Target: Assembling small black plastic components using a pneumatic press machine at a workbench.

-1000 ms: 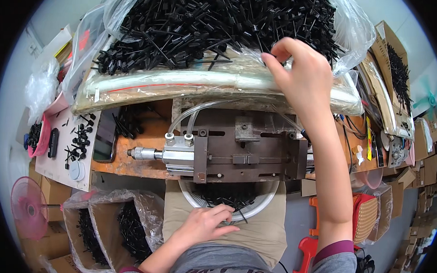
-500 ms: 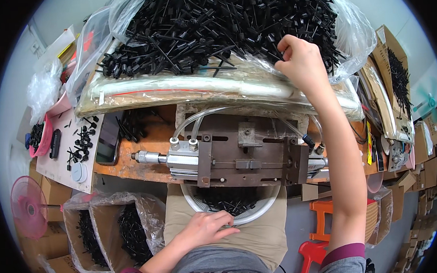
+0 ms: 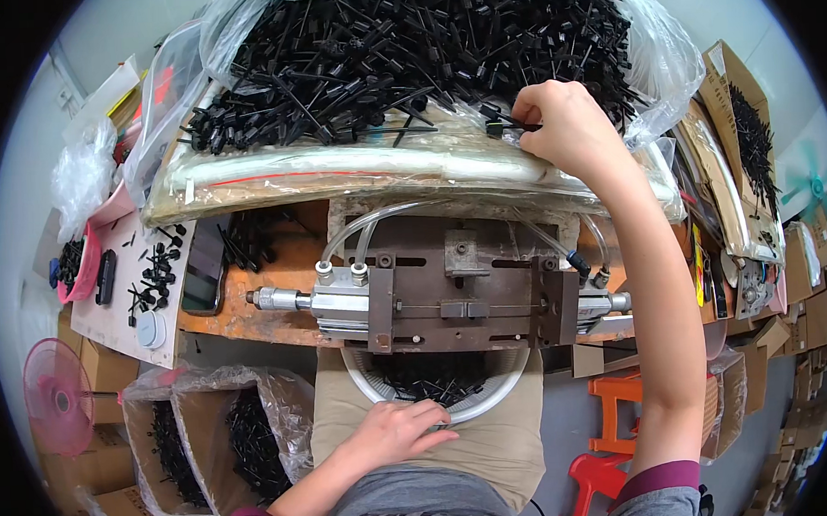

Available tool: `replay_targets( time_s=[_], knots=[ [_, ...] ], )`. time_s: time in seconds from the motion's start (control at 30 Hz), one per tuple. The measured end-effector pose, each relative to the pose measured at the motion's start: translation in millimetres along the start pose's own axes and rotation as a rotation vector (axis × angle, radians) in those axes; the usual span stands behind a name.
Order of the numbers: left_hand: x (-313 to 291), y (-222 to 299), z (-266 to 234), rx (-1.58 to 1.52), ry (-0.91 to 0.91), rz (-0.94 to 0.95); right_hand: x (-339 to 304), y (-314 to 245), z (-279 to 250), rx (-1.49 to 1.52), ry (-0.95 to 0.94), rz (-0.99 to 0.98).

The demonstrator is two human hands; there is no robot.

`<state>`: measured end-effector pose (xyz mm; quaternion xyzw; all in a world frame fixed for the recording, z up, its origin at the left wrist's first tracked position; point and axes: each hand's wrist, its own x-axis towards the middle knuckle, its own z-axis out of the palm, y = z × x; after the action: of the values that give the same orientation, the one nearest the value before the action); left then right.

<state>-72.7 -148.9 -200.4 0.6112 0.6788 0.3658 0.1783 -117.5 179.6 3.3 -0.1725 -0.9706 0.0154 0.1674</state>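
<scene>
My right hand [image 3: 565,131] is at the front edge of a big heap of thin-stemmed black plastic parts [image 3: 423,45], its fingers pinched on one black plastic part [image 3: 495,122]. The part's thicker end points left; my fingers hide the other end. My left hand [image 3: 401,431] lies over the near rim of a white basket [image 3: 483,408] on my lap, thumb apart from the fingers. Inside the basket are more black parts [image 3: 433,379]. Between my hands stands a brown metal fixture [image 3: 433,285] with a silver cylinder [image 3: 343,301] at its left.
Clear tubes [image 3: 368,225] arch over the fixture. A phone [image 3: 204,276] and loose black parts [image 3: 156,274] lie to the left, near a pink basket [image 3: 86,263]. Lined boxes of parts [image 3: 195,424] stand at lower left, red and orange stools [image 3: 599,480] at lower right.
My right hand has drawn slightly toward me at the heap's edge, and a black part now shows in its fingers. My left hand has stayed at the basket rim.
</scene>
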Motion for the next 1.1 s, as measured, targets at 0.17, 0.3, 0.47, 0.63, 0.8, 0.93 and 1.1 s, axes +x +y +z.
replay_targets(
  time_s=[0.17,0.3,0.47,0.63,0.8,0.93,1.1],
  knots=[
    [-1.3,1.9,-1.2,0.014,0.014,0.013,-4.3,7.5,-3.1,0.064,0.046,-0.004],
    [-1.0,5.6,-5.4,-0.011,0.039,0.04,-26.5,1.6,-21.7,0.183,0.203,-0.061],
    [13.2,22.5,-29.1,-0.133,0.209,0.067,-62.4,-14.7,-20.4,0.273,0.376,-0.169],
    [25.0,44.0,-59.8,-0.517,0.415,-0.108,-122.6,-41.8,6.7,0.327,0.488,-0.46],
    [36.6,56.0,-66.6,-0.915,0.474,-0.153,-181.2,-65.1,37.9,0.506,0.398,-0.462],
    [38.4,57.3,-69.8,-0.712,0.375,-0.122,-204.5,-71.1,45.1,0.491,0.401,-0.398],
    [41.4,63.6,-69.3,-0.587,0.375,-0.104,-215.4,-72.0,40.7,0.519,0.349,-0.361]
  ],
)
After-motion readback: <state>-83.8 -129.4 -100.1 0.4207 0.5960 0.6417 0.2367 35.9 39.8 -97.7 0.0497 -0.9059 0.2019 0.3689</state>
